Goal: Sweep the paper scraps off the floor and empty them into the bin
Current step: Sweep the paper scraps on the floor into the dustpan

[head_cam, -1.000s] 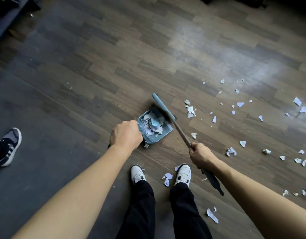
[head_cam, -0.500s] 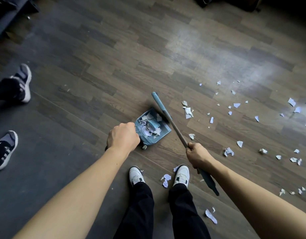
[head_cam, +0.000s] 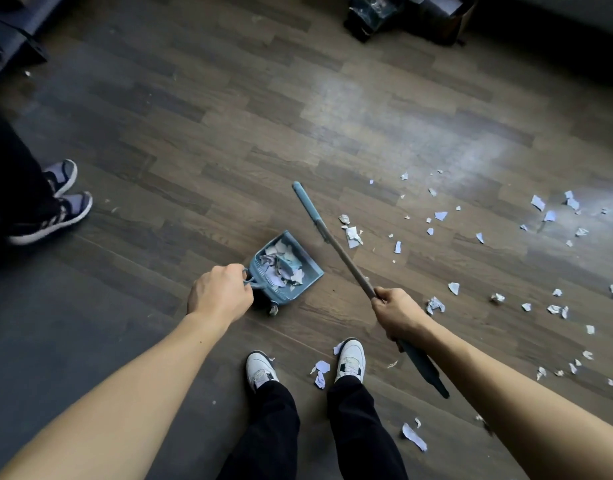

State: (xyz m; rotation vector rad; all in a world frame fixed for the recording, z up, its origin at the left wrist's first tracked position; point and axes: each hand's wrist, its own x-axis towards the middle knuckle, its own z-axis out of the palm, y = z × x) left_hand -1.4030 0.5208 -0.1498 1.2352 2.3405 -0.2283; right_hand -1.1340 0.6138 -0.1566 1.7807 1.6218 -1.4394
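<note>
Full dustpan (head_cam: pixel 311 271), littered floor (head_cam: pixel 229 150)
The left hand (head_cam: pixel 222 296) curls round the dustpan's handle, the right hand (head_cam: pixel 397 311) grips the broom (head_cam: pixel 339 251), and paper scraps (head_cam: pixel 440 215) lie scattered to the right (someone's shoes (head_cam: pixel 52 216) stand far left).

The floor (head_cam: pixel 229 133) is dark brown wood-grain plank, matt in shade and faintly glossy where light falls. The dustpan (head_cam: pixel 312 271) looks like smooth blue plastic with a ribbed comb edge. The broom pole (head_cam: pixel 343 258) is dull grey metal, sleeved in blue at its far end. The paper scraps (head_cam: pixel 435 304) are pale, torn and crumpled. The sneakers (head_cam: pixel 350 358) look smooth, and the trousers (head_cam: pixel 270 427) are matt black cloth.
</note>
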